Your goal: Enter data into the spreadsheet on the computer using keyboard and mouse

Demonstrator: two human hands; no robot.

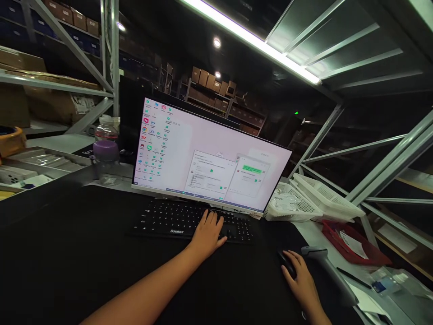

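Note:
My left hand [209, 232] rests on the right half of a black keyboard [176, 219], its fingers stretched over the keys and the thumb out to the side. To the right, my right hand [301, 277] is curved over a black computer mouse [288, 265] on the dark desk mat [101, 262]. Behind the keyboard stands a wide monitor [209, 140]. Desktop icons fill its left side, and two chat-like windows are open lower on the screen. A grey handheld scanner [329, 271] lies just right of my right hand.
White perforated baskets [324, 196] and a red tray [355, 246] sit at the right, near a black pen [353, 277] and clear plastic packages [389, 282]. A purple-banded bottle [106, 153] stands left of the monitor. Metal shelf posts [115, 58] frame the desk, with boxes beyond.

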